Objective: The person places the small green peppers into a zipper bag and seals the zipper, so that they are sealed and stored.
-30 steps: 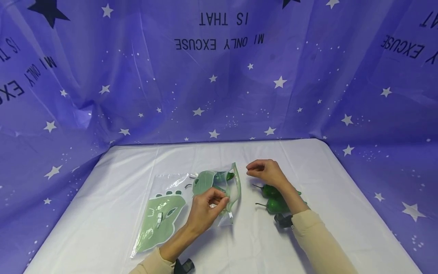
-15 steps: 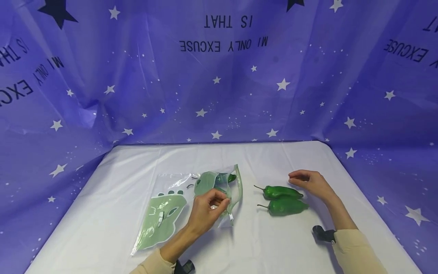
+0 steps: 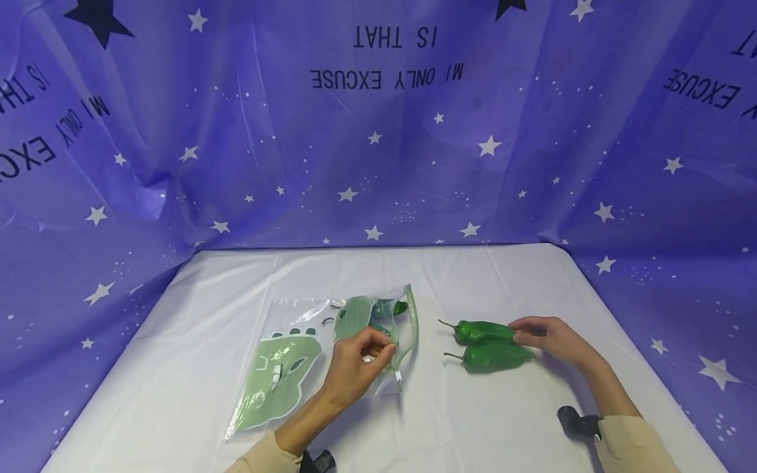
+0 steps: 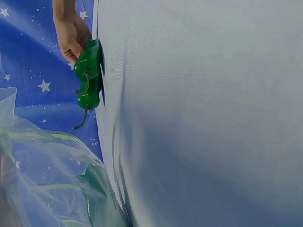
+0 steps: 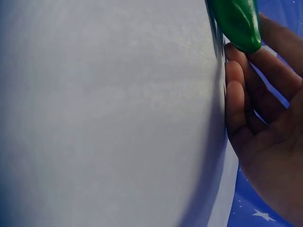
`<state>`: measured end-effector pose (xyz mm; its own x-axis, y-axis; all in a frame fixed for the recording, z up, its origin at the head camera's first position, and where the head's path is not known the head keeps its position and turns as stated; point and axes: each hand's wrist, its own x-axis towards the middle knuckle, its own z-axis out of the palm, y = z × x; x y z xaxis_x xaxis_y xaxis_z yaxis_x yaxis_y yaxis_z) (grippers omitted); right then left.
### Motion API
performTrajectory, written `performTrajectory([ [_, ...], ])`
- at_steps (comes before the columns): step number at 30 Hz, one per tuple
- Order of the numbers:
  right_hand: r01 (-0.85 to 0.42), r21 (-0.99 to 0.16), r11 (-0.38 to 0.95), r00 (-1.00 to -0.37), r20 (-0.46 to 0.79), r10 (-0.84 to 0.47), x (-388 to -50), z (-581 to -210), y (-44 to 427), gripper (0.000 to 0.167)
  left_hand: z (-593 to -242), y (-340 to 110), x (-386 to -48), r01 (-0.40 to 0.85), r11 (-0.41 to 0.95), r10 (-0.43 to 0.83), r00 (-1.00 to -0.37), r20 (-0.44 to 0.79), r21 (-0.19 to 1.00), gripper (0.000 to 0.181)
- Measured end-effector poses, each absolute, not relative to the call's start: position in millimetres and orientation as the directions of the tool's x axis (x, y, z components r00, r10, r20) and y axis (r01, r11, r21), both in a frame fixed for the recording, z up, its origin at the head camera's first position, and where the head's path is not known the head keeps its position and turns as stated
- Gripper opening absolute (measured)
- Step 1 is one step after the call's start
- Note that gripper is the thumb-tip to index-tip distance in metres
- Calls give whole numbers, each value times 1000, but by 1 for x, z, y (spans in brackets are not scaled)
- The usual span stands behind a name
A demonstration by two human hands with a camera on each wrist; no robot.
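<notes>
- Left hand [image 3: 357,361]: thumb and forefinger are brought together on the near part of the lip of the clear bag [image 3: 278,384]; the hand appears to pinch the film there.
- Bag: lies beneath and beyond the left hand, with its mouth [image 3: 413,328] just past the fingertips and facing the right hand [image 3: 556,341]. At least one pepper [image 3: 401,307] is inside, its tip close to the mouth.
- Right hand: fingers are loosely bent around the tip end of the far pepper [image 3: 481,331]. Contact appears made; whether the pinch is firm cannot be told.
- Near pepper [image 3: 493,359]: rests on the worktop [image 3: 473,433] beside the far pepper, seemingly touching it, on the wearer's side of the right fingertips. Both stems point away from the right hand.
- Caution, slip: the far pepper is smooth and tapers at the tip; a light hold there could let it slide out or swing stem-down if raised.
- Caution, disturbance: the two peppers lie so close that moving one could roll the other.
- Caution, bag: the film is limp. If the left pinch loosens, the mouth could sag; if the lip is tugged or tilted, the pepper inside could slide out.
</notes>
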<state>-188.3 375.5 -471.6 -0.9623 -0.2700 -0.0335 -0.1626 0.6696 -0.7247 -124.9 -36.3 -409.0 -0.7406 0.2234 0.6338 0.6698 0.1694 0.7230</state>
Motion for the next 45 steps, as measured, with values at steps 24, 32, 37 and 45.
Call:
performTrajectory([
  [24,-89,-790,606,-996,63,-64,-187,-468,370,32,-409,-37,-125,682,157,233,-728,644,714,13],
  [32,-98,-808,581,-993,120,0,-189,-461,362,35,-409,-38,-125,674,155,222,-736,639,722,12],
  [37,-137,-820,555,-986,167,3,-189,-457,360,34,-409,-38,-124,670,150,229,-739,634,727,12],
  [45,-200,-836,511,-976,217,-26,-190,-445,346,31,-409,-37,-125,671,162,232,-739,633,724,13],
])
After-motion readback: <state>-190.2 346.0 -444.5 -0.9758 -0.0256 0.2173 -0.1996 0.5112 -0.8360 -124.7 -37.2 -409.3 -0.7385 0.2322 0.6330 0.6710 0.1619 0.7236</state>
